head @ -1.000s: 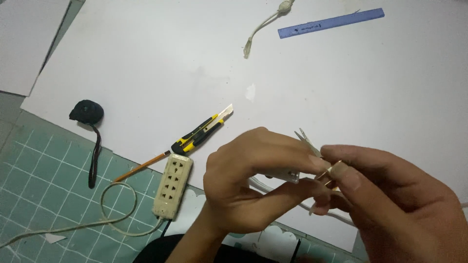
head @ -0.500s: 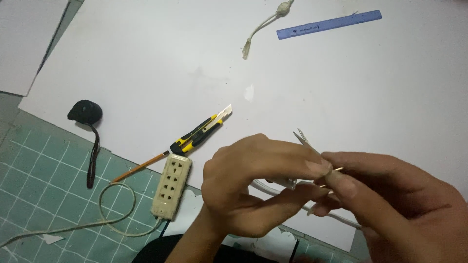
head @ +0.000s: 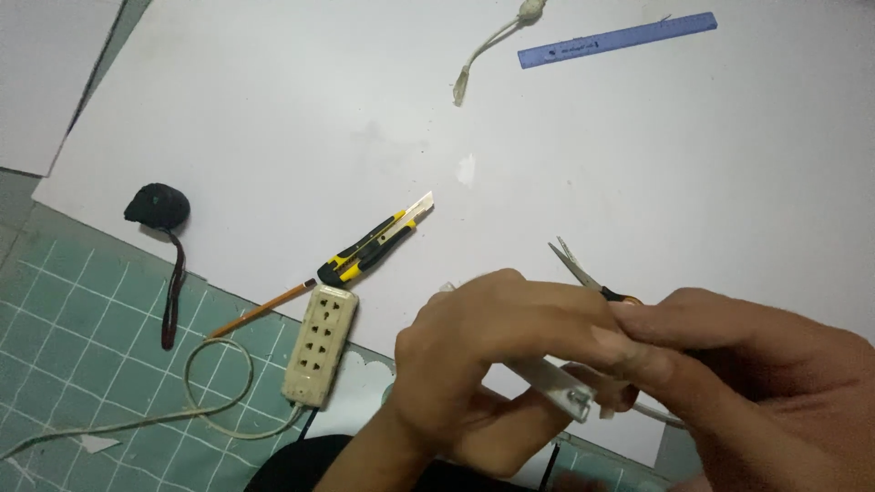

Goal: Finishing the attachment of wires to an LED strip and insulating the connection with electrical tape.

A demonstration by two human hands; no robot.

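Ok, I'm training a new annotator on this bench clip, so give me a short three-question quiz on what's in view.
1. True or false: the blue ruler lies on the green cutting mat.
2. Which tool lies just above the cream power strip? A) yellow-and-black utility knife B) hammer C) pliers
3. Fill in: the left hand and right hand meet around a thin pale ____, with the scissors lying just behind them.

Key
1. False: it lies on the white sheet, at the far edge.
2. A
3. strip; what it is made of cannot be told.
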